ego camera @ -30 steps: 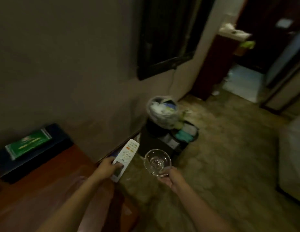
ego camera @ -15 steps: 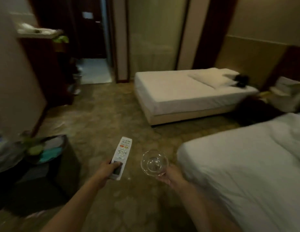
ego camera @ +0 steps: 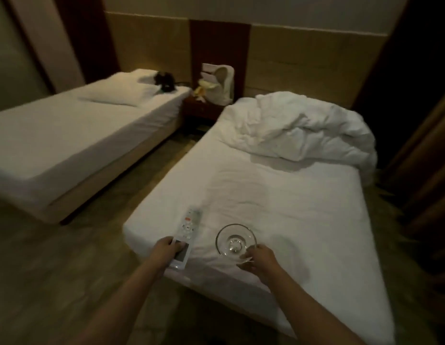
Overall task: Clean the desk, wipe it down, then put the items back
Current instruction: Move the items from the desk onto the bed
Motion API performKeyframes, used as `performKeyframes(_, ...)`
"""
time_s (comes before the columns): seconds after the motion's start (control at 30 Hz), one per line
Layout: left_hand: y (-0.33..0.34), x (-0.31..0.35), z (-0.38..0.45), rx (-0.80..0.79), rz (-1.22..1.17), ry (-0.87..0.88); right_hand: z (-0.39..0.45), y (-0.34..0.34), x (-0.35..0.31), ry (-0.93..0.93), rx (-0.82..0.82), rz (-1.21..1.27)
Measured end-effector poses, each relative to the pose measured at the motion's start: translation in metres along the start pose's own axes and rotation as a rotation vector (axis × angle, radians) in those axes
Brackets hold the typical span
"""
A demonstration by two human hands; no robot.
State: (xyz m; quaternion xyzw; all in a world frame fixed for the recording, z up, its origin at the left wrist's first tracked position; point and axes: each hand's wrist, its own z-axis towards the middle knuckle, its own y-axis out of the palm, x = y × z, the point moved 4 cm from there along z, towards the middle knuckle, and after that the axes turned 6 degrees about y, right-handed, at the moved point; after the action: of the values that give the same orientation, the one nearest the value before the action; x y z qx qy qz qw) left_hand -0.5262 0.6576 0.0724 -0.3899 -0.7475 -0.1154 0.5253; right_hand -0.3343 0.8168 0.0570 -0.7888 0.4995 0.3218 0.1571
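My left hand [ego camera: 166,249] grips the lower end of a white remote control [ego camera: 187,229], whose buttons face up over the near corner of the right-hand bed [ego camera: 303,220]. My right hand [ego camera: 260,257] pinches the rim of a clear glass dish [ego camera: 235,240], held just above the white sheet beside the remote. The desk is out of view.
A rumpled white duvet [ego camera: 303,128] is piled at the head of the right-hand bed. A second bed [ego camera: 67,135] with a pillow and a dark object stands at left. Between them is a dark nightstand [ego camera: 204,108] carrying a pale bag. Patterned carpet covers the floor.
My view has swung from the desk and bin at the wall round to the beds. Both hands kept their grip, and remote and dish are now over the near bed's corner.
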Motion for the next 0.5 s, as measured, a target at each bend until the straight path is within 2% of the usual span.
performKeyframes(0.23, 0.14, 0.065, 0.115, -0.246, 0.09, 0.009, 0.072, -0.109, -0.07, -0.004, 0.223, 0.193)
performKeyframes(0.5, 0.298, 0.089, 0.179, -0.447, 0.189, -0.053, 0.128, -0.227, -0.101, 0.05, 0.394, 0.409)
